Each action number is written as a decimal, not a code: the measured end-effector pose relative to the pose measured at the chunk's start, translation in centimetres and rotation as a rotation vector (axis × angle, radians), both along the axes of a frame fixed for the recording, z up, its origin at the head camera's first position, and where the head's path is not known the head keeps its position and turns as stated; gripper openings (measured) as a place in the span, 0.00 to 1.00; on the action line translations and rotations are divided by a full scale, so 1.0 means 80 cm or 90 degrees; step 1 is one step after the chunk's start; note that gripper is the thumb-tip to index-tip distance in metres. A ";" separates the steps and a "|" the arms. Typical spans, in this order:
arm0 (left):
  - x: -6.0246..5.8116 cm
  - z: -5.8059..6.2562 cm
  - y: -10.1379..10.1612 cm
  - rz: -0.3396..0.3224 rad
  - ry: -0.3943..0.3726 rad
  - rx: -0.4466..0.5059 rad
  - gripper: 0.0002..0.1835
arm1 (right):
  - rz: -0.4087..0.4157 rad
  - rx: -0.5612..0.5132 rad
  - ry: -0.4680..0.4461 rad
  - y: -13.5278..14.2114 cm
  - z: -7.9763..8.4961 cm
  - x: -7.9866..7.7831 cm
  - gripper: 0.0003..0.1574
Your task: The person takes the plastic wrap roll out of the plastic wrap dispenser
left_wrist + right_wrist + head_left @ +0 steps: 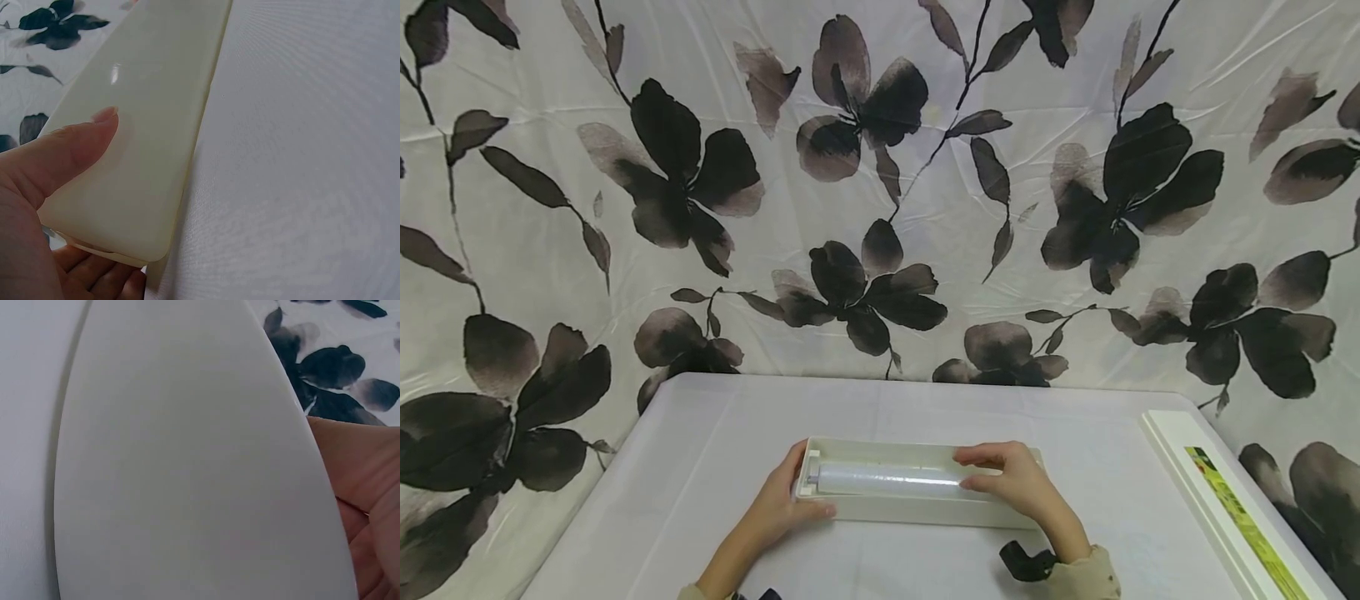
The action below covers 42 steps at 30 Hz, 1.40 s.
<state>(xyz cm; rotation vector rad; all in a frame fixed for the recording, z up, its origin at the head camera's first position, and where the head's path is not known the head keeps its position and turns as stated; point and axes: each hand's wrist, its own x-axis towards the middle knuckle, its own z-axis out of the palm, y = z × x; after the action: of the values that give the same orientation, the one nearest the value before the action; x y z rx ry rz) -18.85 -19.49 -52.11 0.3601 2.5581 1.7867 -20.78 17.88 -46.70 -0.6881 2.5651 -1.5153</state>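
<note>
A long cream plastic box (917, 510), its top uncovered, sits on the white table. Inside lies a shiny roll of clear film (887, 478), its left end by a small fitting at the box's end wall. My left hand (784, 498) grips the box's left end; in the left wrist view its thumb (87, 140) lies on the front wall and the fingers curl under the end. My right hand (1011, 479) reaches into the box from the right, thumb and curved fingers about the right part of the roll. That end is hidden by the hand. The right wrist view shows mostly the front wall (194, 462).
A long white lid-like piece (1180, 475) with a yellow-green label (1247, 525) lies along the table's right side. The white table (700, 450) ends at the back against a flower-patterned cloth (985, 292).
</note>
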 end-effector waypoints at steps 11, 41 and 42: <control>-0.001 -0.002 0.001 -0.001 0.012 -0.011 0.53 | 0.022 0.097 0.032 -0.001 -0.009 -0.001 0.21; -0.001 0.001 0.001 -0.003 0.008 -0.008 0.53 | 0.074 0.143 0.031 -0.002 -0.005 -0.003 0.22; -0.002 0.000 0.001 -0.003 0.009 -0.008 0.53 | 0.075 0.141 0.033 -0.002 -0.005 -0.002 0.21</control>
<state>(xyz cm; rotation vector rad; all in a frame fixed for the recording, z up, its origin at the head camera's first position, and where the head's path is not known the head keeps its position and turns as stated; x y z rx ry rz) -18.97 -19.41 -52.07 0.3792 2.5745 1.7718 -20.98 17.75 -47.12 -0.8425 2.6240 -1.1708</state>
